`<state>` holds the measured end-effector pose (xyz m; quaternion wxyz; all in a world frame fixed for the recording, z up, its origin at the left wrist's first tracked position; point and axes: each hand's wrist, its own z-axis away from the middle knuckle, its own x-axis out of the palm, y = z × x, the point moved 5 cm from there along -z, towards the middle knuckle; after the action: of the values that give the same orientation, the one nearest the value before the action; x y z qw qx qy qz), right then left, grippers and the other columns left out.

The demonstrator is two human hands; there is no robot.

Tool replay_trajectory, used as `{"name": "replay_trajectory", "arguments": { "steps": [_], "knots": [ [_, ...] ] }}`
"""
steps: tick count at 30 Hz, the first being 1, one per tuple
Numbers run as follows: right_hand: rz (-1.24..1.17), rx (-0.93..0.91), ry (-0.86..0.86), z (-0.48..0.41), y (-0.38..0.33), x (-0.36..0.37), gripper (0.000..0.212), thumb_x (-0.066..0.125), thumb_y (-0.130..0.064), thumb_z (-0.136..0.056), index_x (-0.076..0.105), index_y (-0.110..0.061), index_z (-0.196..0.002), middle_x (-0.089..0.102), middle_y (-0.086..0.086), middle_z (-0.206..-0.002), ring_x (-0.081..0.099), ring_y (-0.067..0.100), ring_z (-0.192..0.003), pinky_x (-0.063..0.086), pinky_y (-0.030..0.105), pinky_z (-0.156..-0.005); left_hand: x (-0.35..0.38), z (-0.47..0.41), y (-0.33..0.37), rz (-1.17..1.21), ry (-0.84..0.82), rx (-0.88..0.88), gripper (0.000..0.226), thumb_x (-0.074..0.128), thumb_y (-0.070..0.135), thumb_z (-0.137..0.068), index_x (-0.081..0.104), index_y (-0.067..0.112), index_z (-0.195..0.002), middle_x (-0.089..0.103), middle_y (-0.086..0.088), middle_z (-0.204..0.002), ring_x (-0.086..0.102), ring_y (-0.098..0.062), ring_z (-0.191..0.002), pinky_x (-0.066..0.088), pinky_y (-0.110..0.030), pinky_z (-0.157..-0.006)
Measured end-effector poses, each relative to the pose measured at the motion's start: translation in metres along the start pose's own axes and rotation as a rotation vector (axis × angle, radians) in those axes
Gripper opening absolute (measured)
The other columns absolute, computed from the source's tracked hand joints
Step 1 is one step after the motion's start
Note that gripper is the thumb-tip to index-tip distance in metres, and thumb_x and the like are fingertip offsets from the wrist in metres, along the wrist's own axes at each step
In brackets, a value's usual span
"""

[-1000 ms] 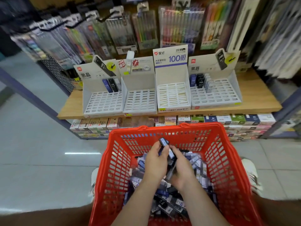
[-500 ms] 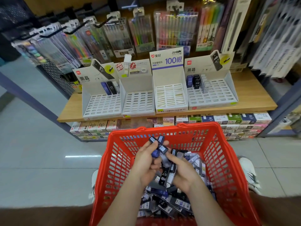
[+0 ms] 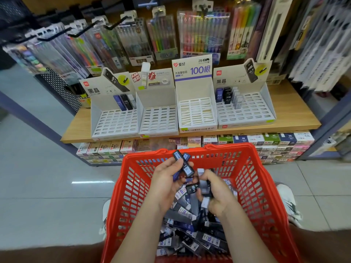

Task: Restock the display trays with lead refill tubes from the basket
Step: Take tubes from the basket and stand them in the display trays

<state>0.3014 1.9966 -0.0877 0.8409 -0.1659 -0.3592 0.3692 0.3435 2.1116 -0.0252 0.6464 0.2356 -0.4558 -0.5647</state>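
A red plastic basket (image 3: 252,188) in front of me is heaped with lead refill tubes (image 3: 190,234). Over the heap, my left hand (image 3: 167,185) grips a few dark tubes (image 3: 183,163) that fan upward. My right hand (image 3: 216,194) holds a few more tubes (image 3: 204,186) close beside it. On the wooden shelf stand several white slotted display trays: the far-left tray (image 3: 115,122) has three tubes at its back, the far-right tray (image 3: 245,109) has several, and the two middle trays (image 3: 158,118) (image 3: 197,112) hold none.
The wooden shelf (image 3: 296,112) carries the trays; pen packs (image 3: 201,35) hang on hooks behind them. Small boxes (image 3: 266,141) are stacked under the shelf. Grey tiled floor (image 3: 47,186) lies to the left. My shoes (image 3: 288,204) flank the basket.
My left hand has risen a little with more tubes fanned in its grip. My right hand has lifted tubes off the heap towards the left.
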Motion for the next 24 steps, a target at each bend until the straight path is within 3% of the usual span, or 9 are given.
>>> {"name": "replay_trajectory", "arguments": {
  "steps": [2, 5, 9, 12, 16, 19, 22, 24],
  "knots": [
    [-0.073, -0.009, 0.028, -0.001, -0.002, 0.000, 0.011, 0.053, -0.001, -0.084, 0.063, -0.005, -0.082, 0.059, 0.005, -0.067, 0.043, 0.012, -0.044, 0.036, 0.021, -0.034, 0.000, 0.000, 0.005, -0.066, 0.020, 0.031, 0.013, 0.055, 0.009, -0.094, 0.068, 0.006, -0.094, 0.072, -0.011, -0.088, 0.065, -0.014, -0.072, 0.050, -0.024, -0.062],
    [-0.071, -0.021, -0.015, 0.004, -0.006, 0.008, 0.004, 0.066, -0.009, -0.085, 0.067, -0.005, -0.086, 0.060, 0.004, -0.065, 0.047, 0.010, -0.044, 0.034, 0.018, -0.033, 0.003, 0.003, 0.005, -0.105, 0.048, 0.039, 0.016, 0.055, 0.009, -0.094, 0.068, 0.000, -0.091, 0.071, -0.011, -0.080, 0.066, -0.012, -0.062, 0.052, -0.019, -0.058],
    [-0.024, -0.074, -0.087, 0.009, -0.013, 0.015, 0.032, 0.083, -0.030, -0.067, 0.073, -0.011, -0.090, 0.066, 0.009, -0.074, 0.053, 0.018, -0.054, 0.037, 0.021, -0.035, 0.006, 0.006, 0.003, -0.127, 0.083, 0.054, 0.014, 0.057, 0.010, -0.094, 0.068, 0.002, -0.094, 0.071, -0.013, -0.085, 0.068, -0.019, -0.068, 0.053, -0.020, -0.057],
    [0.042, -0.107, -0.110, 0.011, -0.018, 0.017, 0.018, 0.083, -0.031, -0.065, 0.076, -0.018, -0.076, 0.066, 0.011, -0.074, 0.054, 0.020, -0.054, 0.038, 0.024, -0.039, 0.003, 0.002, 0.003, -0.206, 0.145, 0.082, 0.012, 0.064, 0.013, -0.090, 0.067, 0.007, -0.100, 0.074, -0.003, -0.083, 0.068, -0.012, -0.069, 0.054, -0.024, -0.063],
    [0.017, -0.109, -0.071, 0.013, -0.021, 0.018, 0.011, 0.081, -0.023, -0.072, 0.074, -0.018, -0.064, 0.067, 0.010, -0.067, 0.057, 0.019, -0.048, 0.039, 0.025, -0.042, 0.006, 0.000, 0.005, -0.407, 0.131, 0.136, 0.015, 0.065, 0.020, -0.090, 0.070, 0.007, -0.095, 0.072, -0.003, -0.077, 0.065, -0.010, -0.068, 0.052, -0.024, -0.067],
    [-0.049, -0.121, -0.001, 0.015, -0.024, 0.017, 0.011, 0.076, -0.016, -0.080, 0.070, -0.008, -0.085, 0.068, 0.011, -0.072, 0.058, 0.015, -0.046, 0.037, 0.020, -0.034, 0.015, 0.003, 0.005, -0.362, 0.082, 0.111, 0.018, 0.058, 0.020, -0.094, 0.071, 0.007, -0.094, 0.074, -0.011, -0.087, 0.070, -0.024, -0.083, 0.056, -0.039, -0.084],
    [-0.106, -0.135, 0.048, 0.015, -0.028, 0.014, 0.032, 0.076, -0.017, -0.081, 0.066, -0.002, -0.107, 0.068, 0.014, -0.084, 0.059, 0.014, -0.046, 0.037, 0.019, -0.035, 0.016, 0.001, 0.006, -0.290, 0.111, 0.097, 0.024, 0.054, 0.022, -0.097, 0.064, 0.001, -0.092, 0.071, -0.017, -0.086, 0.069, -0.033, -0.084, 0.056, -0.047, -0.084],
    [-0.147, -0.142, 0.057, 0.015, -0.031, 0.012, 0.035, 0.075, -0.016, -0.081, 0.064, 0.001, -0.110, 0.068, 0.014, -0.084, 0.057, 0.013, -0.046, 0.037, 0.019, -0.036, 0.018, 0.002, 0.010, -0.289, 0.107, 0.100, 0.025, 0.051, 0.024, -0.098, 0.060, 0.000, -0.096, 0.071, -0.019, -0.092, 0.069, -0.037, -0.088, 0.057, -0.047, -0.082]
  ]
}}
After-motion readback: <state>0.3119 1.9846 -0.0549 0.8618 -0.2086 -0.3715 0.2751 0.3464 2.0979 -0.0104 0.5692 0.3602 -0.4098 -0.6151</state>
